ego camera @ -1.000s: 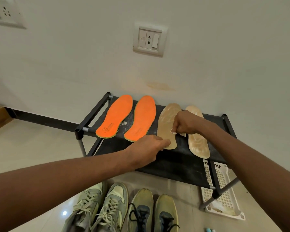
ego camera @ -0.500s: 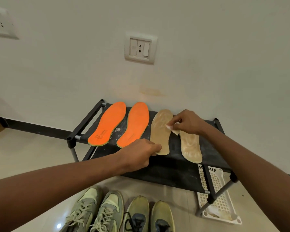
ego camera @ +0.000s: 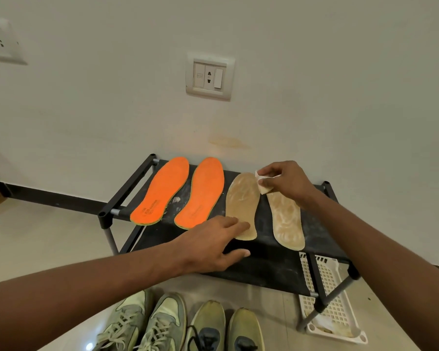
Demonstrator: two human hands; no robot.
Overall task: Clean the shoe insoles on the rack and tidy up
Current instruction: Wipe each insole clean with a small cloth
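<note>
Two orange insoles (ego camera: 162,191) (ego camera: 202,192) and two tan insoles (ego camera: 242,201) (ego camera: 287,219) lie side by side on the black shoe rack (ego camera: 269,264). My left hand (ego camera: 213,244) presses with straight fingers on the heel end of the left tan insole. My right hand (ego camera: 281,181) pinches a small white wipe (ego camera: 262,183) and holds it at the toe end between the two tan insoles. Pale smears show on both tan insoles.
White dust and a small scrap (ego camera: 176,199) lie on the rack between the orange insoles. Two pairs of sneakers (ego camera: 142,323) (ego camera: 226,328) stand on the floor in front. A white perforated basket (ego camera: 330,302) lies under the rack's right end. A wall socket (ego camera: 209,77) is above.
My right hand has moved the wipe up the left tan insole from its middle to the toe end. My left hand's fingers have straightened on the heel.
</note>
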